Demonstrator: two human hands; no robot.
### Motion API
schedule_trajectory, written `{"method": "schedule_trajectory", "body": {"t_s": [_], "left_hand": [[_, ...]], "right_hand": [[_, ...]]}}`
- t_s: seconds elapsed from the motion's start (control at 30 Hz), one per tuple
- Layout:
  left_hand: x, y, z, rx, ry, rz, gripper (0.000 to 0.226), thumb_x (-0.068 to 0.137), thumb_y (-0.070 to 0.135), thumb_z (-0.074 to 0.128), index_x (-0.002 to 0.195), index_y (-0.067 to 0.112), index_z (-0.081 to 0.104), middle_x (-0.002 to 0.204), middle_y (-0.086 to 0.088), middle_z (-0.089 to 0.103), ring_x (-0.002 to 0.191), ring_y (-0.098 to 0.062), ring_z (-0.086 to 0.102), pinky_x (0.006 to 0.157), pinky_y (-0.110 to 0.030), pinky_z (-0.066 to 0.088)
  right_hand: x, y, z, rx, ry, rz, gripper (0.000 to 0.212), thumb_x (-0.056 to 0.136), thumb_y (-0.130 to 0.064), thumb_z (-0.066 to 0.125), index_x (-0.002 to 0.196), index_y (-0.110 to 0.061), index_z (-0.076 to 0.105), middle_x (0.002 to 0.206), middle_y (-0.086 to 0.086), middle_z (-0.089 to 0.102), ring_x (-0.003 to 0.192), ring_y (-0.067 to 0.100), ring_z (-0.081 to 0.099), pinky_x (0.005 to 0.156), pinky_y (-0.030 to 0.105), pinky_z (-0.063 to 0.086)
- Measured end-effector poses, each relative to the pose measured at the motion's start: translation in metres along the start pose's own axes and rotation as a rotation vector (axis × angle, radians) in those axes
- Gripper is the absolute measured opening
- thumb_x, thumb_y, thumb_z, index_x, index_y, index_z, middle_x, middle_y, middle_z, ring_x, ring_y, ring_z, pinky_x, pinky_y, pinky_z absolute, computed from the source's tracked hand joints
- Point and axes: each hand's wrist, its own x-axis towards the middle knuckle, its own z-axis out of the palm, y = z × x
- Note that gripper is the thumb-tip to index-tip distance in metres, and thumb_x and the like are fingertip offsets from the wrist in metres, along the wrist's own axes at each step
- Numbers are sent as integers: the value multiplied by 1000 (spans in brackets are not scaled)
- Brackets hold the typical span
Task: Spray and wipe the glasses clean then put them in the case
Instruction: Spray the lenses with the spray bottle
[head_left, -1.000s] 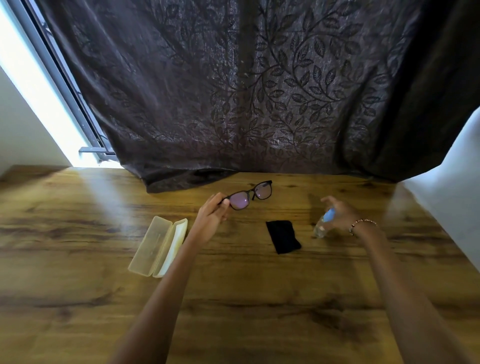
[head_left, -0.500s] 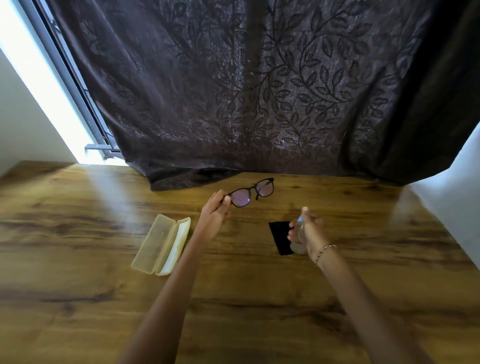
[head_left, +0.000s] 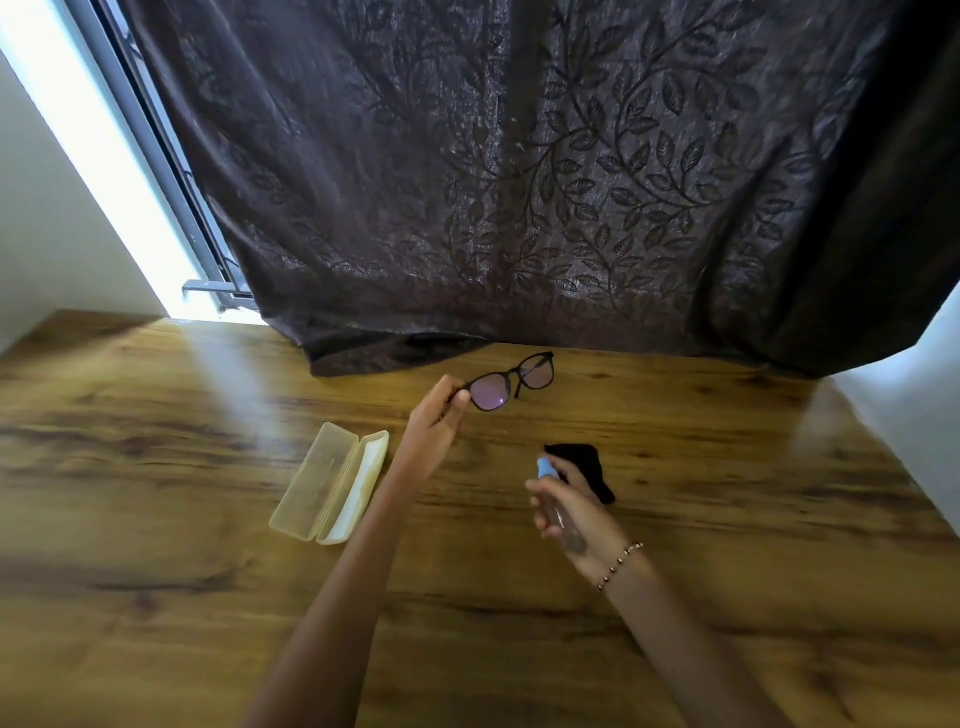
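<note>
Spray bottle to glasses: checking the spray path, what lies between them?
In the head view, only bare wooden table shows between the spray bottle in the right hand and the glasses; the black cloth lies off to the right.

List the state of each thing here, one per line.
Black-framed glasses: held above the wooden table, pinched at one end by the left hand.
Small clear spray bottle with blue top: gripped in the right hand.
Pale yellow plastic case: open, lying on the table.
Black cloth: lying on the table beyond the right hand.
Dark leaf-patterned curtain: drawn, hem on the table.
</note>
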Motion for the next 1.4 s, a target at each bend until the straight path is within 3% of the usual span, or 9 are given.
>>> {"method": "schedule_trajectory", "body": {"t_s": [0.13, 0.3, 0.4, 0.5, 0.6, 0.87, 1.1, 1.3, 1.4], "left_hand": [[-2, 2, 2, -58, 16, -13, 21, 102, 21, 38, 92, 6, 49, 81, -3, 48, 72, -16, 44, 67, -26, 39], [-3, 2, 0, -69, 45, -5, 24, 102, 24, 40, 85, 7, 46, 77, 3, 46, 70, -10, 42, 66, -26, 38], [-3, 1, 0, -74, 45, 4, 26, 102, 23, 40, 89, 1, 46, 79, -2, 47, 70, -13, 43, 65, -26, 39], [-3, 2, -1, -78, 51, 9, 26, 102, 22, 40, 91, 0, 47, 81, -5, 47, 71, -14, 44, 64, -24, 40], [-4, 2, 0, -92, 52, 7, 25, 102, 20, 40, 91, -1, 46, 81, -6, 46, 72, -17, 43, 64, -26, 40], [-4, 2, 0, -83, 65, -12, 24, 102, 20, 40, 90, 1, 47, 83, -7, 48, 73, -18, 44, 68, -31, 42], [-2, 2, 1, -44, 76, -10, 21, 102, 20, 40, 87, 7, 48, 82, -5, 47, 73, -18, 43, 69, -32, 38], [-1, -3, 1, 10, 94, 23, 21, 102, 20, 40, 90, 6, 49, 82, 1, 48, 73, -12, 43, 69, -29, 38], [-1, -4, 2, 13, 99, 38, 19, 102, 20, 41, 87, 10, 48, 79, 5, 46, 71, -9, 42, 68, -26, 37]], "right_hand": [[-6, -10, 4, -136, -80, -222, 36, 91, -19, 60, 117, -42, 53, 62, -3, 55, 41, 8, 44, 33, 17, 34], [-10, -21, 8, 8, -289, -339, 50, 86, -8, 63, 121, -41, 52, 66, -1, 52, 41, 7, 40, 33, 16, 34], [-10, -25, 9, 277, -371, -233, 59, 81, 1, 61, 129, -33, 52, 73, 3, 53, 51, 7, 46, 37, 14, 39], [-9, -25, 10, 572, -415, -73, 50, 86, 1, 52, 131, -23, 54, 72, 6, 49, 49, 7, 45, 35, 11, 39], [-11, -23, 12, 598, -453, -29, 41, 92, -7, 45, 129, -22, 53, 65, 6, 45, 38, 7, 43, 29, 11, 34], [-4, -22, 16, 532, -325, -62, 53, 78, 6, 50, 122, -21, 41, 68, 6, 52, 42, 8, 45, 31, 12, 36], [5, -9, 8, 527, -162, -32, 50, 77, -7, 61, 127, -8, 52, 100, 18, 71, 79, 23, 72, 53, 23, 58], [5, -8, 5, 275, -136, -28, 32, 93, -20, 41, 123, -13, 51, 81, 19, 70, 45, 18, 54, 35, 20, 41], [3, -9, 3, 313, -198, -30, 33, 94, -21, 40, 125, -16, 51, 75, 14, 62, 42, 16, 46, 32, 20, 36]]}}
